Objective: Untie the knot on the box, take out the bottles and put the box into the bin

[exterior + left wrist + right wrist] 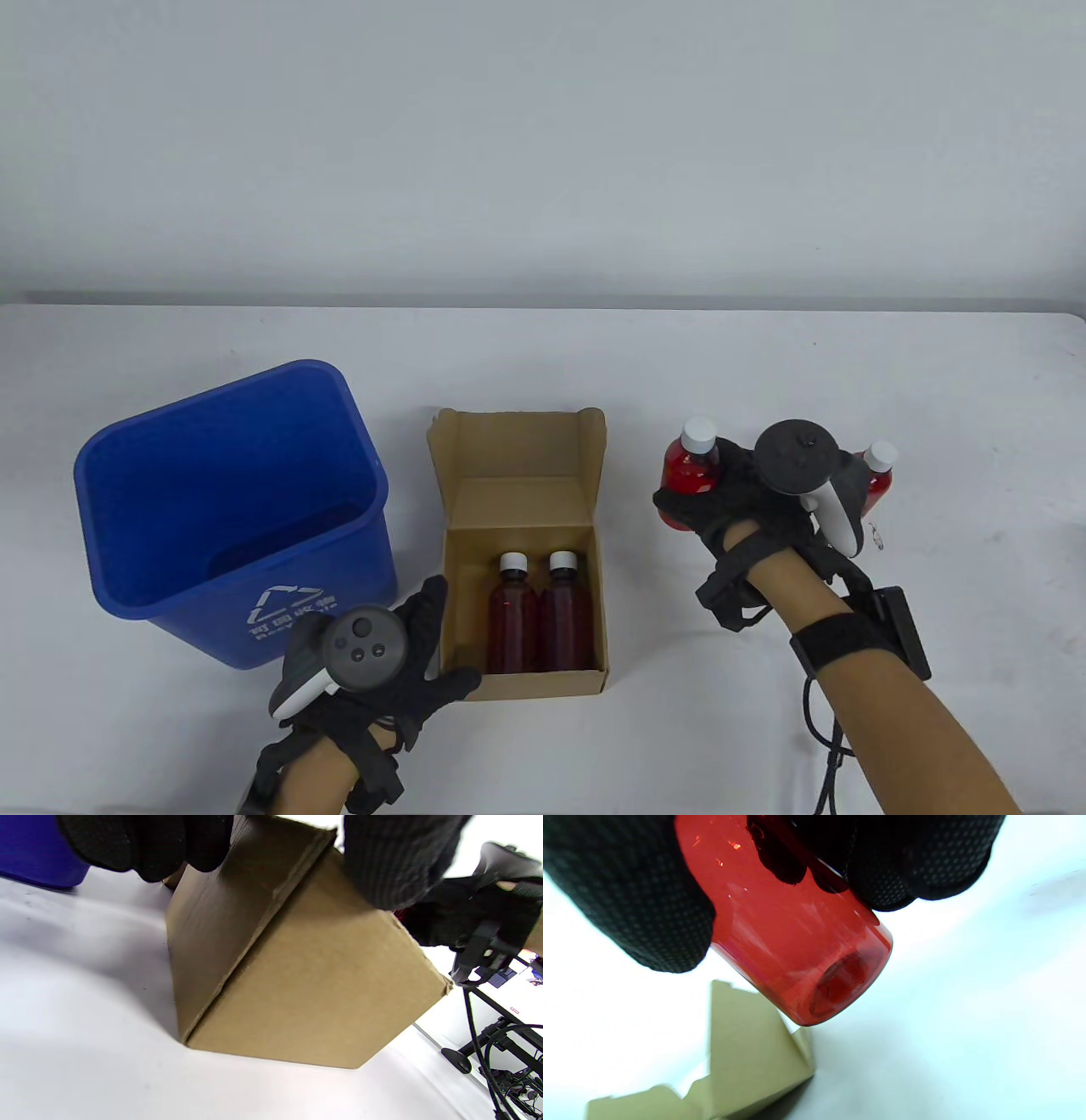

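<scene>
Fingers of the right hand curled round two red liquid-filled plastic bottles with white caps, held off the white table at three o'clock from the open brown cardboard box. Left hand pressed on the box's seven o'clock corner, fingers fairly straight, possibly gripping the wall. Two darker red bottles upright inside; blue plastic bin at nine o'clock.

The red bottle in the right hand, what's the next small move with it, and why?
Probably lower the red bottle and stand it on the table right of the box, then let go. The right hand holds it off the surface, as the right wrist view shows. Two bottles lie in the box, which the left hand steadies.
</scene>
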Available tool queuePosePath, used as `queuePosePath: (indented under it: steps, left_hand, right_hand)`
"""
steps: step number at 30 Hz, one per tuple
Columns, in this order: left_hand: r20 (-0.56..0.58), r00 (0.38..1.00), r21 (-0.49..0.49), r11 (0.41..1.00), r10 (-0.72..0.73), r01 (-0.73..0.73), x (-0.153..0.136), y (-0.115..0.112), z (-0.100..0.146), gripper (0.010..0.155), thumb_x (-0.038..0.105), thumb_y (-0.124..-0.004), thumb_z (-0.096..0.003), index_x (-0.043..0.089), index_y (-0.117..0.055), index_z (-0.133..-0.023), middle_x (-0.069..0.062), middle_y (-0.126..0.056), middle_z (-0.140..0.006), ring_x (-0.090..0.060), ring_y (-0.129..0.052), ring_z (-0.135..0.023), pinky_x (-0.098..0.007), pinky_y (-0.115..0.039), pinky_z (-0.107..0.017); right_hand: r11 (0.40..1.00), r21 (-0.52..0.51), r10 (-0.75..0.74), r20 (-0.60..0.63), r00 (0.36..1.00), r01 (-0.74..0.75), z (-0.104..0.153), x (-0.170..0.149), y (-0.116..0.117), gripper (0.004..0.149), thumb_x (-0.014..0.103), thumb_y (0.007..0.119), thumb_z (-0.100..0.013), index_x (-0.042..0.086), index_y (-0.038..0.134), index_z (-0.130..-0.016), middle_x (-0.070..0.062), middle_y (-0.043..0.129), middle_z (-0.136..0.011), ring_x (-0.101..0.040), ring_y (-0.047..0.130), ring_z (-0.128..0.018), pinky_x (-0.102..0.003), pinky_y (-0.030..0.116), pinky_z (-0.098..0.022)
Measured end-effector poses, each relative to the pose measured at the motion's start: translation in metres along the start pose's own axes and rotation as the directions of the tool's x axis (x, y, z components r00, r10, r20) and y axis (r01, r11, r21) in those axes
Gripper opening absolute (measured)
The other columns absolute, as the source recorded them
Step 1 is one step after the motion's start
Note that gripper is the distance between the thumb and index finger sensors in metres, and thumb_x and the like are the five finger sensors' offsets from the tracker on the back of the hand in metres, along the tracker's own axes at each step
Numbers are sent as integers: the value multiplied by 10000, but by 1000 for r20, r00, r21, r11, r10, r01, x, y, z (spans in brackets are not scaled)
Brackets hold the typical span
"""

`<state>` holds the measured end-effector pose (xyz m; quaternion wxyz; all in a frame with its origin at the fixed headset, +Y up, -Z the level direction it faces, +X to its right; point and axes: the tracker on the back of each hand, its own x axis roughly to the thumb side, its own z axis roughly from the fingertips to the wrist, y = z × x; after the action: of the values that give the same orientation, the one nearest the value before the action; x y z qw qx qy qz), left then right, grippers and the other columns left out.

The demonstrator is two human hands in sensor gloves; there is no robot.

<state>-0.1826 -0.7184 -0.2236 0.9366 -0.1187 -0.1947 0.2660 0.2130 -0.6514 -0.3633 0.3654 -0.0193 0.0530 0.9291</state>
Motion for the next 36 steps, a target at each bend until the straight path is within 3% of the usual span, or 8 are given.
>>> queuePosePath:
  steps: [10, 19, 36]
  left_hand:
    - [-1, 1000, 1, 1000, 1, -1, -1, 0, 0, 1017, 569, -767, -442, 30, -186, -1079, -281, -438, -1098, -602, -597, -964, -676, -587, -684]
    - [-1, 1000, -1, 1000, 1, -1, -1, 0, 0, 1017, 569, -767, -442, 29, -186, -1078, -282, -438, -1098, -602, -597, -964, -677, -587, -683]
    - [-4, 1000, -5, 1000, 9, -9, -1, 0, -1, 1017, 571, -765, -443, 40, -177, -1080, -282, -441, -1098, -601, -598, -965, -678, -589, -682]
  right_hand:
    - [991, -134, 9, -141, 990, -28, -30, -55, 7, 812, 535, 953, -385, 155, 545, -974, -108, 569, -970, -293, 872, -543, -345, 796, -346]
    - [977, -196, 28, -261, 965, -81, -48, -83, 18, 812, 539, 954, -384, 156, 549, -974, -108, 580, -967, -263, 893, -500, -333, 810, -327]
    - [962, -269, -140, -348, 927, 44, -59, -119, 30, 818, 526, 947, -388, 202, 498, -990, -126, 533, -984, -310, 862, -597, -393, 788, -409]
